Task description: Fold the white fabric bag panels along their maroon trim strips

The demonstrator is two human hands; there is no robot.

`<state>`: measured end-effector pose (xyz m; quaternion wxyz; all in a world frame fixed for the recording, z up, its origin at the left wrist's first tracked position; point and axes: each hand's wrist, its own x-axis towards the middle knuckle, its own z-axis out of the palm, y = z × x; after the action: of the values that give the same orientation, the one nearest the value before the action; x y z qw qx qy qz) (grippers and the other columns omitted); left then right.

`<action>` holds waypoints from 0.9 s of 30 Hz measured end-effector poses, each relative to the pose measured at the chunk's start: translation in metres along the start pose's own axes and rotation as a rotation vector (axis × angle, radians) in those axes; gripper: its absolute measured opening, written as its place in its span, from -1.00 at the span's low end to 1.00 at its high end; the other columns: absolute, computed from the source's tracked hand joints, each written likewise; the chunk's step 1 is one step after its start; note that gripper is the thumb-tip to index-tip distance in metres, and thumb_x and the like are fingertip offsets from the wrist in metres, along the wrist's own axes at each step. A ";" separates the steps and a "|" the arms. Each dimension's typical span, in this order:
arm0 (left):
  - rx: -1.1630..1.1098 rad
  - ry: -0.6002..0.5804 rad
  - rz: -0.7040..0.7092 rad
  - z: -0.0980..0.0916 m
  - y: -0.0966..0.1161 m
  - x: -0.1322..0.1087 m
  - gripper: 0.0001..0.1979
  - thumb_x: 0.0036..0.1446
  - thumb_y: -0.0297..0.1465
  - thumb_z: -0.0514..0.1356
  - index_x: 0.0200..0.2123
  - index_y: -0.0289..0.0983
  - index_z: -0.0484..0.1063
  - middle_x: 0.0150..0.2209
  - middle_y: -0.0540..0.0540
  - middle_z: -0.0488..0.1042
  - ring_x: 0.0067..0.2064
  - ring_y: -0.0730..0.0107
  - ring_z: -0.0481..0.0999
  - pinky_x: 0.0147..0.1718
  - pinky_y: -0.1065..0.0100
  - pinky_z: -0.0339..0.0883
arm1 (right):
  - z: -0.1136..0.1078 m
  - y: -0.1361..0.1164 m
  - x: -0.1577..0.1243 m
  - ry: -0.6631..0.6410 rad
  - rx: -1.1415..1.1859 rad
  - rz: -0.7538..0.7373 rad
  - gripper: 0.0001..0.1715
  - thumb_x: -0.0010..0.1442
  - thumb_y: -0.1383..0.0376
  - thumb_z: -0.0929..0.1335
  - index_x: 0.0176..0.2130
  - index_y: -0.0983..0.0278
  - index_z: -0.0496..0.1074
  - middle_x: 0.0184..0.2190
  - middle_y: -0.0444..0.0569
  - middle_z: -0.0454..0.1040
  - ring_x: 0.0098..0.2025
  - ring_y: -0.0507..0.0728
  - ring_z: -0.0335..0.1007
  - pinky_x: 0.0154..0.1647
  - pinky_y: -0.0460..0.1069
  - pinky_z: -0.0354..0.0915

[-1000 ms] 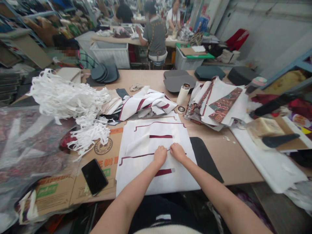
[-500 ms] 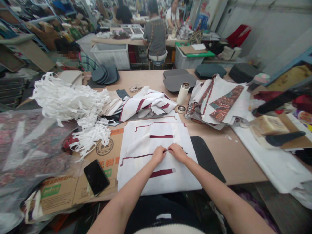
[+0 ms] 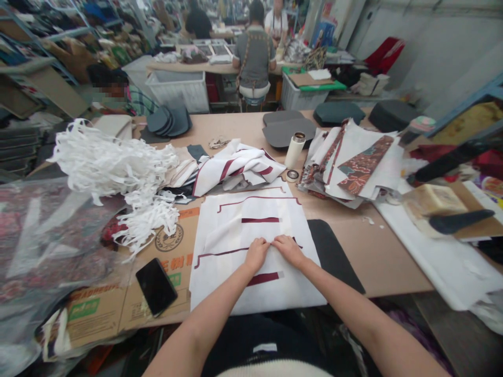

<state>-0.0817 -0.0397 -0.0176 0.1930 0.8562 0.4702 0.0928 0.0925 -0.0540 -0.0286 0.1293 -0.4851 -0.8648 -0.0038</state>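
A white sheet of fabric or backing (image 3: 220, 288) with maroon strips lies flat before me at the table's near edge. My left hand (image 3: 257, 253) and my right hand (image 3: 289, 249) meet at a thin maroon edge (image 3: 223, 253) that crosses the sheet's middle. The fingers of both hands are closed on this edge, fingertips almost touching. One wide maroon strip (image 3: 261, 220) shows beyond my hands, another (image 3: 266, 278) on the near side, partly behind my left forearm. A dark grey board (image 3: 334, 251) sticks out from under the sheet on the right.
Left are a black phone (image 3: 156, 287) on flattened cardboard (image 3: 129, 306) and a heap of white strips (image 3: 106, 157). Beyond the sheet lie crumpled white-and-maroon pieces (image 3: 239, 165), an uncapped bottle (image 3: 294, 149) and patterned pieces (image 3: 353, 167). Co-workers sit farther back.
My hands stay at the maroon edge, with the fingertips of both hands slightly closer together. The sheet has hardly moved.
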 end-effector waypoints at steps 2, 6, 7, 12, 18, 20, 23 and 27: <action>0.045 0.009 0.004 0.003 0.001 -0.001 -0.74 0.23 -0.40 -0.04 -0.17 -0.27 0.43 -0.22 -0.10 0.39 -0.15 0.33 0.29 -0.12 0.35 0.17 | 0.002 0.000 -0.002 0.020 -0.007 0.002 -0.81 0.24 0.38 0.23 -0.19 0.25 0.41 -0.26 -0.06 0.40 -0.17 0.10 0.23 -0.20 -0.02 0.12; 0.099 -0.023 0.009 0.000 0.005 -0.002 -0.74 0.23 -0.42 -0.05 -0.14 -0.25 0.40 -0.17 -0.08 0.37 -0.13 0.32 0.27 -0.13 0.34 0.16 | 0.001 -0.001 -0.003 0.034 -0.026 -0.018 -0.80 0.25 0.38 0.22 -0.20 0.25 0.41 -0.26 -0.04 0.41 -0.18 0.10 0.24 -0.21 -0.01 0.13; 0.109 -0.040 0.017 -0.002 0.006 -0.002 -0.74 0.23 -0.43 -0.05 -0.14 -0.25 0.39 -0.17 -0.08 0.37 -0.12 0.32 0.27 -0.14 0.33 0.16 | 0.000 -0.001 -0.003 0.035 -0.035 -0.033 -0.80 0.25 0.38 0.22 -0.20 0.25 0.41 -0.27 -0.03 0.41 -0.19 0.11 0.24 -0.21 0.00 0.13; 0.190 -0.080 0.034 -0.007 0.011 -0.003 -0.75 0.23 -0.45 -0.06 -0.15 -0.28 0.37 -0.16 -0.12 0.35 -0.11 0.27 0.27 -0.16 0.29 0.19 | -0.003 -0.003 -0.006 0.075 -0.055 -0.094 -0.78 0.24 0.38 0.22 -0.16 0.28 0.42 -0.25 0.00 0.41 -0.19 0.12 0.25 -0.20 0.01 0.16; 0.272 -0.016 0.013 0.003 0.021 -0.009 -0.75 0.22 -0.52 -0.09 -0.11 -0.34 0.31 -0.17 -0.18 0.33 -0.12 0.21 0.28 -0.21 0.22 0.22 | 0.002 0.000 -0.015 0.127 -0.009 -0.026 -0.75 0.24 0.40 0.21 -0.15 0.28 0.42 -0.23 0.01 0.41 -0.13 0.12 0.25 -0.12 0.02 0.19; 0.298 -0.013 0.022 0.004 0.025 -0.009 -0.74 0.21 -0.53 -0.08 -0.08 -0.36 0.29 -0.17 -0.20 0.33 -0.12 0.19 0.29 -0.22 0.20 0.22 | 0.002 0.004 -0.017 0.124 -0.010 -0.011 -0.75 0.24 0.41 0.20 -0.15 0.28 0.42 -0.22 0.01 0.41 -0.13 0.12 0.25 -0.12 0.02 0.20; 0.324 -0.035 0.055 0.001 0.028 -0.008 -0.74 0.19 -0.55 -0.07 -0.10 -0.40 0.30 -0.16 -0.22 0.33 -0.12 0.17 0.29 -0.22 0.19 0.22 | -0.001 0.011 -0.022 0.114 -0.016 -0.006 -0.75 0.23 0.42 0.20 -0.16 0.29 0.41 -0.23 0.01 0.41 -0.15 0.12 0.25 -0.13 0.01 0.21; 0.284 -0.051 0.033 -0.004 0.035 0.000 -0.76 0.18 -0.55 -0.06 -0.17 -0.39 0.35 -0.15 -0.23 0.34 -0.11 0.18 0.29 -0.19 0.19 0.21 | -0.004 0.017 -0.027 0.130 -0.024 0.076 -0.75 0.23 0.43 0.19 -0.19 0.28 0.42 -0.25 0.00 0.41 -0.15 0.12 0.25 -0.12 0.02 0.21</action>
<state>-0.0561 -0.0557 0.0001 0.0802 0.8845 0.4595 0.0066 0.1213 -0.0680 -0.0330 0.1792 -0.5178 -0.8355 -0.0406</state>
